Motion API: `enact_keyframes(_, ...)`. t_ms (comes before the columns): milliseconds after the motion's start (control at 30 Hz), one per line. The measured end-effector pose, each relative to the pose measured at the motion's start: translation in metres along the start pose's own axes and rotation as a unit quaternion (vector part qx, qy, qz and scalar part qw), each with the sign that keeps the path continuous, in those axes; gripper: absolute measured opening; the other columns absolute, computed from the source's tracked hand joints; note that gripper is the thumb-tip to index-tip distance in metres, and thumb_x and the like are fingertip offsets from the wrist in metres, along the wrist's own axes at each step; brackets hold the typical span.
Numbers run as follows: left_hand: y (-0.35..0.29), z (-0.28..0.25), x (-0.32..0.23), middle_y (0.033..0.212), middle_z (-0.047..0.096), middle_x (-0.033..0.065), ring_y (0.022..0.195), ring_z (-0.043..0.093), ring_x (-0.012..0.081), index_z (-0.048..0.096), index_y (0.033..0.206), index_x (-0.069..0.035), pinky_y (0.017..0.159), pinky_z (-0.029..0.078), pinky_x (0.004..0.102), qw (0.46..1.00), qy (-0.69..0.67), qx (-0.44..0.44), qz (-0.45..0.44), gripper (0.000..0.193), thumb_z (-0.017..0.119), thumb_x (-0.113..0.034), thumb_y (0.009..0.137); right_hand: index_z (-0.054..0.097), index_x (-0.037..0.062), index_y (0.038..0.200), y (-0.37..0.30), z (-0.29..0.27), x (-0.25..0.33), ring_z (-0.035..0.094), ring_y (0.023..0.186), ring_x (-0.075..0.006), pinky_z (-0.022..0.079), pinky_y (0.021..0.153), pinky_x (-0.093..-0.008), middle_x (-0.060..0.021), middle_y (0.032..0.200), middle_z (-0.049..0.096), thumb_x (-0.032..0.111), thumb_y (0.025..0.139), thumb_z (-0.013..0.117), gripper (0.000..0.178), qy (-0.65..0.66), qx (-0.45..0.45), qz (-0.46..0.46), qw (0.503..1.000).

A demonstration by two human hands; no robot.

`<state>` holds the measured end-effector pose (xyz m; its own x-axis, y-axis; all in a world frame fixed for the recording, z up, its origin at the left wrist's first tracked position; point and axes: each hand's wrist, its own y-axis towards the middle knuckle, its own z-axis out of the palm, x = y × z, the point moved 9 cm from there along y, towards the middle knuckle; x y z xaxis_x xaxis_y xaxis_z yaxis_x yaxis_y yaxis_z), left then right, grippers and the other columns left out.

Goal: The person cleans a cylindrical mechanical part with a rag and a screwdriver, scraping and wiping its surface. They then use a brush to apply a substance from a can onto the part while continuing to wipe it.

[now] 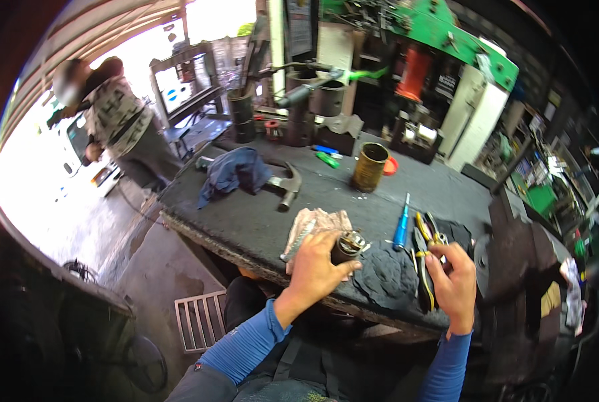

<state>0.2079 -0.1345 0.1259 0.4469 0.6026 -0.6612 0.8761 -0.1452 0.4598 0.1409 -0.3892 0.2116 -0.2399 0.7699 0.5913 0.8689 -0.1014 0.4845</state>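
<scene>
My left hand (316, 268) is closed around a small dark cylindrical part (345, 248) with bare metal pieces showing in its open top. Beneath that hand lies a crumpled pinkish cloth (323, 220) at the bench's near edge. My right hand (455, 278) is raised over the tools, thumb and fingers pinched together. A small yellow bit shows by its fingertips, but what it holds is too small to make out. Close to it are pliers with yellow and black handles (425, 289), a blue screwdriver (401, 229) and a dark crumpled rag (386, 273).
A hammer (288, 184) lies on the dark bench (319, 177) beside a blue cloth (236, 173). Farther back stand a rusty, open-topped can (370, 167) and a red lid (390, 166). Another person (122, 114) is at the far left. A floor grate (201, 321) lies below the bench.
</scene>
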Motion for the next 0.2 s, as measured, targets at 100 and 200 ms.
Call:
enact_keyframes(100,0.002,0.004,-0.001,0.116,0.073,0.019,0.11,0.064,0.0355,0.071,0.125,0.001,0.098,0.051,0.0418,0.999,-0.027,0.007,0.019,0.071,0.094,-0.038,0.07,0.073,0.0,0.106,0.007,-0.017,0.03,0.052,0.058,-0.0117,0.04,0.054,-0.0291,-0.0054,0.082,0.063,0.009,0.091,0.074,0.018,0.026,0.021,-0.035,0.999)
enact_keyframes(200,0.002,0.004,0.0,0.113,0.074,0.0188,0.107,0.064,0.0343,0.072,0.124,-0.002,0.097,0.051,0.0406,0.999,-0.04,0.01,0.027,0.068,0.094,-0.038,0.07,0.073,0.0004,0.107,0.005,-0.024,0.031,0.053,0.058,-0.0119,0.04,0.054,-0.0285,-0.0051,0.082,0.064,0.009,0.092,0.074,0.018,0.02,0.043,-0.031,0.998)
